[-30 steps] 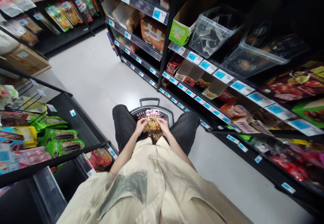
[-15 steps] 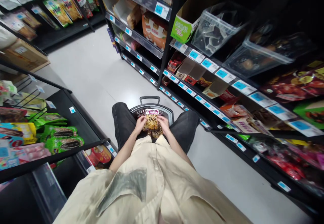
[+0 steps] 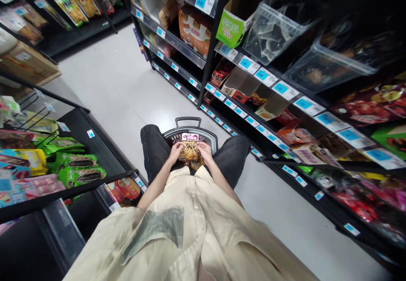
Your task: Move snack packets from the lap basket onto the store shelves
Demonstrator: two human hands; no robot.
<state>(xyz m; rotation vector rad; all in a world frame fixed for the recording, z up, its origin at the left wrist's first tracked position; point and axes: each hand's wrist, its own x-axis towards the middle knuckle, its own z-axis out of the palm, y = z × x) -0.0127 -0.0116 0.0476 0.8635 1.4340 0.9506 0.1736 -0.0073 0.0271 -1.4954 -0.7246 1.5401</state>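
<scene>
Between my knees I hold up a small clear snack packet (image 3: 189, 150) with a purple and white label at its top and yellow-brown contents. My left hand (image 3: 176, 150) pinches its left edge, and my right hand (image 3: 205, 150) pinches its right edge. Directly beneath and behind it is a dark grey shopping basket (image 3: 207, 136), its handle (image 3: 187, 121) pointing away from me. More shiny brown packets (image 3: 196, 163) show just below the held one, partly hidden by it and my hands.
Shelving with price tags, snack boxes and clear plastic bins (image 3: 272, 29) runs along the right. At the left, a lower shelf holds green snack bags (image 3: 80, 169). A cardboard box (image 3: 28, 67) stands farther off at the left. Pale floor (image 3: 111, 82) stretches ahead.
The packet is raised slightly and tilted a little more toward me, both hands still at its edges. The view has shifted slightly.
</scene>
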